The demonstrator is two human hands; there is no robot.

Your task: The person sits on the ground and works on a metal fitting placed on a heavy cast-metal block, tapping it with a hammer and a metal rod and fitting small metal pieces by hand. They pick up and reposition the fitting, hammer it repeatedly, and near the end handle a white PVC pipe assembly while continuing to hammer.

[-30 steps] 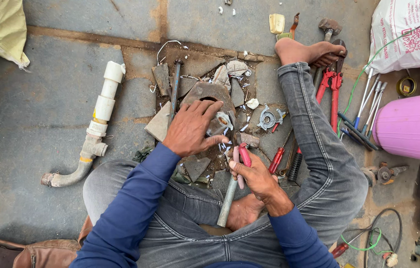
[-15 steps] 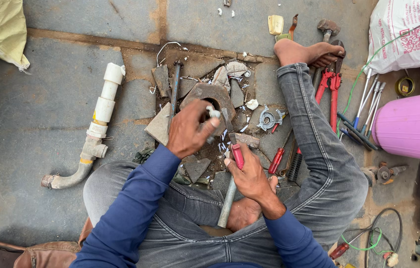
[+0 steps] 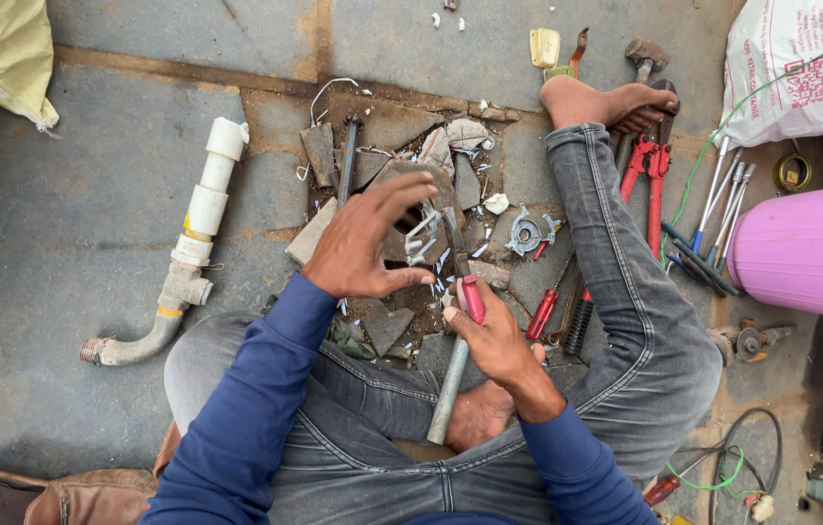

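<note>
Hammer (image 3: 454, 369) in right hand (image 3: 494, 335), rubble (image 3: 411, 209) under left hand (image 3: 365, 243)

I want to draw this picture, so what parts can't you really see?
Head view only:
- The hole in the broken floor: the left hand covers part of it.
- The red-handled tool: the right hand wraps its grip, and its tip is lost among rubble.
- The pink drum: cut off by the right edge.
- The brown bag: cut off by the bottom edge.
</note>
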